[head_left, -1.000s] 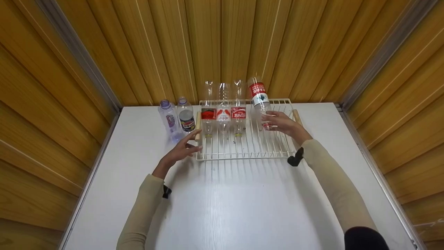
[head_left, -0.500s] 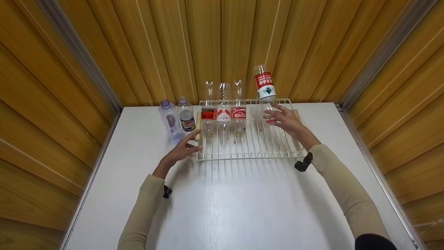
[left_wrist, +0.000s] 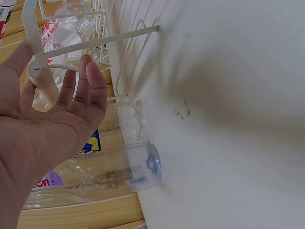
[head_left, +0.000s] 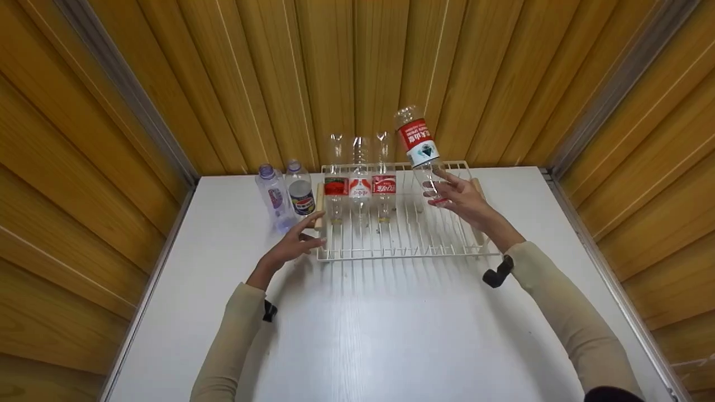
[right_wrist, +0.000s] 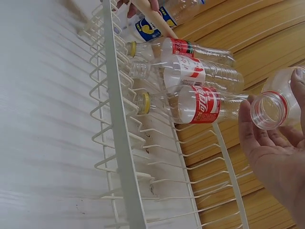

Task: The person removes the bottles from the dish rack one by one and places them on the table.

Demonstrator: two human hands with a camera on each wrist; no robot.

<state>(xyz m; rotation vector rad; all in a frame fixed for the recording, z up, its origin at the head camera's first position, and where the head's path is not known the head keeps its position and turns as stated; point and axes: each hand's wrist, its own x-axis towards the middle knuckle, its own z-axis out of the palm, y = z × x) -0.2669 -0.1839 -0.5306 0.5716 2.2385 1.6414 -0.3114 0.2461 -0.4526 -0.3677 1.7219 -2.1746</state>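
While R hand (head_left: 468, 202) grips the red/white-label bottle (head_left: 419, 142) nr its neck, tilted, mouth down, above R part of wire rack (head_left: 402, 257), L hand (head_left: 287, 245) touches rack's wooden handle (head_left: 320, 200), fingers spread, loosely bent. 3 inverted bottles (head_left: 360, 187) stand in rack; 2 upright bottles (head_left: 302, 194) on table (head_left: 357, 335), just L.
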